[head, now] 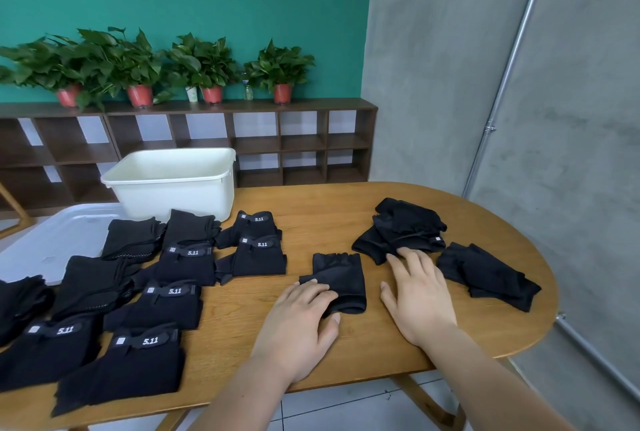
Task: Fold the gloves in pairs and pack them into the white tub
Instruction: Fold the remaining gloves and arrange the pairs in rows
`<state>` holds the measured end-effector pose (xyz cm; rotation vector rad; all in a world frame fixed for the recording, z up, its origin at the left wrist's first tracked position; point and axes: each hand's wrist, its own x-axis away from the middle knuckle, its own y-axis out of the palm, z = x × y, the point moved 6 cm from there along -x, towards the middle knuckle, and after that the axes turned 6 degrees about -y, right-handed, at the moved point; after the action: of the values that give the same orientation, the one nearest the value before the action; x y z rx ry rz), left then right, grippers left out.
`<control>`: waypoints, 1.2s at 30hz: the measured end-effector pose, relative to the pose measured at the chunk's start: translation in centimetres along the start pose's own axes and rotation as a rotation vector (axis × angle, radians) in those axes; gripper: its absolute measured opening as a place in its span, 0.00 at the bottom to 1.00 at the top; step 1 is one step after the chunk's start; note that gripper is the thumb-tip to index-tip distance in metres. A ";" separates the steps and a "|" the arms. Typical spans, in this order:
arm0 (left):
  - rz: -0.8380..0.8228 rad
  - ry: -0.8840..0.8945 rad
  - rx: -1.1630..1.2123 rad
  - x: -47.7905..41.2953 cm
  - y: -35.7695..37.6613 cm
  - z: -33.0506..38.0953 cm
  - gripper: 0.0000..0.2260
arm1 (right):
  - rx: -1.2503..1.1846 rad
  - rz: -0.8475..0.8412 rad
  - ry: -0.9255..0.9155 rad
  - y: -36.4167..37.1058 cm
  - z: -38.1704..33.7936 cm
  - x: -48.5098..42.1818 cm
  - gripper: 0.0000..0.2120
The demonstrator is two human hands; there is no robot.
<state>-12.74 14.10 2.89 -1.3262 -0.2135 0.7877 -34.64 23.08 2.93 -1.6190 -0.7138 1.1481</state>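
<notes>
A black fingerless glove [341,276] lies flat on the wooden table [346,208] in front of me. My left hand [299,319] rests on its near left edge, fingers laid over the fabric and thumb against the cuff. My right hand [417,295] lies flat with straight fingers, and its fingertips touch a loose heap of black gloves [405,229] farther back. Another black glove pile [488,274] sits to the right. Several folded glove pairs with 5.11 labels [180,273] cover the table's left half. The white tub [173,179] stands at the back left.
A pale grey lid or tray [52,240] lies at the far left behind the folded gloves. Behind the table are a dark shelf unit [277,139] with potted plants [280,66] and a grey wall. The table's rounded edge runs close on the right.
</notes>
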 end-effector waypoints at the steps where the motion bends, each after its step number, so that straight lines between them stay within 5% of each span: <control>1: -0.004 0.001 0.002 0.0 0.0 0.0 0.23 | -0.010 -0.012 -0.072 0.2 -0.2 -0.2 0.29; 5: -0.019 -0.010 0.007 0.0 0.2 -0.1 0.23 | -0.040 -0.184 -0.133 1.7 -0.1 -1.1 0.33; 11: -0.025 -0.015 0.020 0.1 0.0 0.0 0.23 | 0.055 -0.038 0.102 1.1 0.9 -0.4 0.27; 15: -0.026 -0.018 0.017 0.0 0.1 -0.1 0.23 | 0.083 0.067 -0.012 -0.1 -0.4 -0.7 0.21; 18: -0.029 -0.020 0.017 0.1 0.1 0.0 0.23 | 0.024 -0.117 -0.143 0.8 -1.3 -1.6 0.31; 21: -0.035 -0.021 0.014 0.2 0.0 0.0 0.23 | -0.023 -0.151 -0.016 0.8 0.1 -2.6 0.31; 31: -0.049 -0.026 0.030 0.0 0.2 -0.1 0.24 | 0.227 -0.033 0.038 -1.0 2.8 -4.6 0.11; 34: -0.049 -0.030 0.036 0.0 0.1 -0.2 0.24 | 0.107 0.086 0.006 -2.1 2.0 -5.6 0.15; 36: -0.049 -0.029 0.034 0.0 0.1 -0.1 0.24 | 0.028 -0.019 0.011 -1.5 1.2 -6.2 0.24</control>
<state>-12.69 14.03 2.77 -1.2742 -0.2535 0.7663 -37.96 18.72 6.40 -1.5909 -0.7018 1.1307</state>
